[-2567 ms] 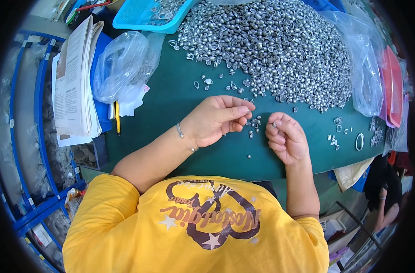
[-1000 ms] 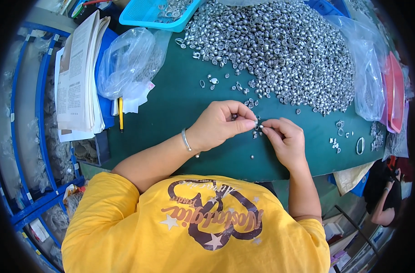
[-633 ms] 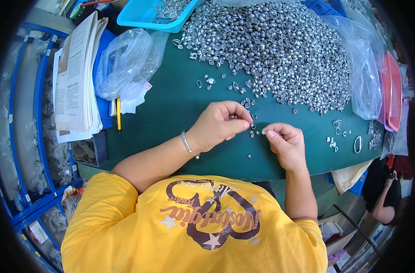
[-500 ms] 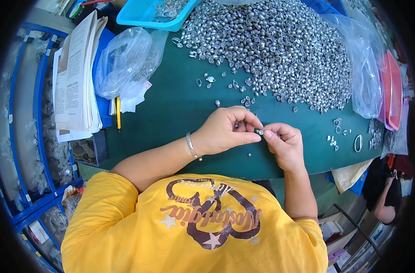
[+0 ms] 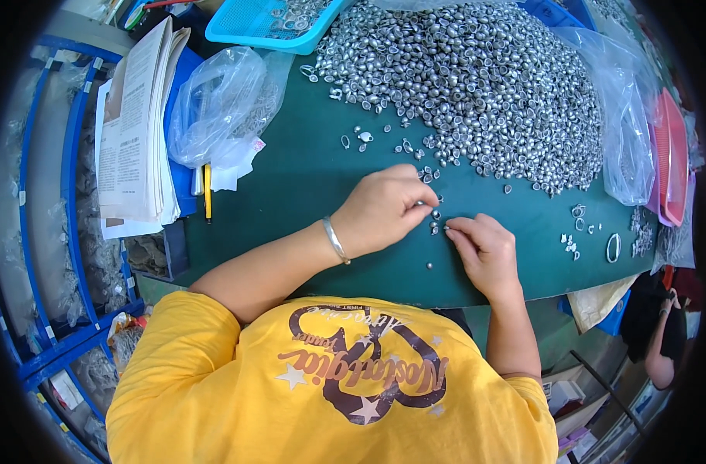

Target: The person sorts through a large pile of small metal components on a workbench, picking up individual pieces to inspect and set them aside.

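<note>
My left hand, a silver bangle on its wrist, is bent over the green tabletop, thumb and fingers pinched together. Whatever sits in that pinch is too small to name. Just beside its fingertips lie several small silvery metal beads. To their right, my right hand holds its thumb and forefinger closed at the tips, with a tiny pale speck there that I cannot make out. A single small bead lies nearer to me. Beyond both hands spreads a large heap of silvery cup-shaped metal pieces.
At the far left stand a turquoise basket, a clear plastic bag, folded papers and a yellow pencil. To the right are another clear bag, a red basket, a ring and loose metal parts.
My hands, which met around a small metal piece, have come apart. The left has moved up and away with its fingers drawn together; small beads now show between the hands.
</note>
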Demonstrator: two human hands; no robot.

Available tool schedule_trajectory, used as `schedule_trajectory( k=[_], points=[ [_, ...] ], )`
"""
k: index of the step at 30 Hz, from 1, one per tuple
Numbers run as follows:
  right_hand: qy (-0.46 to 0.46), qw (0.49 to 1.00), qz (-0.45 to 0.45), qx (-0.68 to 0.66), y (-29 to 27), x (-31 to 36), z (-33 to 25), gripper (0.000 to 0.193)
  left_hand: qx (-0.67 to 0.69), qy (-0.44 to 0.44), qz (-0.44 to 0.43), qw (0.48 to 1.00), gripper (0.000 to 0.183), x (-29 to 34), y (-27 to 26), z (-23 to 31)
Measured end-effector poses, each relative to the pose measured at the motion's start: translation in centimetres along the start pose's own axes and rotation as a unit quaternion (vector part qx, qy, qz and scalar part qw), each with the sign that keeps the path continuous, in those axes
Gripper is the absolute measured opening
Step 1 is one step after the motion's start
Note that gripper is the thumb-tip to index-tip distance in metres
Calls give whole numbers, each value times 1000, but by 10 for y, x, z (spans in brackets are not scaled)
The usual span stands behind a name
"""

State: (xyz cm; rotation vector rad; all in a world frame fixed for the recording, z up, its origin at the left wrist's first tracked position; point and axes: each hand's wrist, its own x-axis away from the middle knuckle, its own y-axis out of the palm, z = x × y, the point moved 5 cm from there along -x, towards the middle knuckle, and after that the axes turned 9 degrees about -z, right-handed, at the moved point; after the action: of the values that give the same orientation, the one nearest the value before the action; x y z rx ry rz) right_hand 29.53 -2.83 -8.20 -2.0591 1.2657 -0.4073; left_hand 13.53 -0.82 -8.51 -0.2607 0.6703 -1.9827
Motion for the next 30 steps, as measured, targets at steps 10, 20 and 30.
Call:
schedule_trajectory(
  k=[10,20,30],
  points=[
    [56,949,-33,-308,-6,9,16,11,-106,54,-26,993,6,-1,18,-3],
    [98,784,-33,-613,3,8,23,4,-105,79,21,991,6,3,14,-4],
    [-11,998,-24,60,8,-2,-10,8,612,-254,21,749,8,8,6,-20]
  ],
)
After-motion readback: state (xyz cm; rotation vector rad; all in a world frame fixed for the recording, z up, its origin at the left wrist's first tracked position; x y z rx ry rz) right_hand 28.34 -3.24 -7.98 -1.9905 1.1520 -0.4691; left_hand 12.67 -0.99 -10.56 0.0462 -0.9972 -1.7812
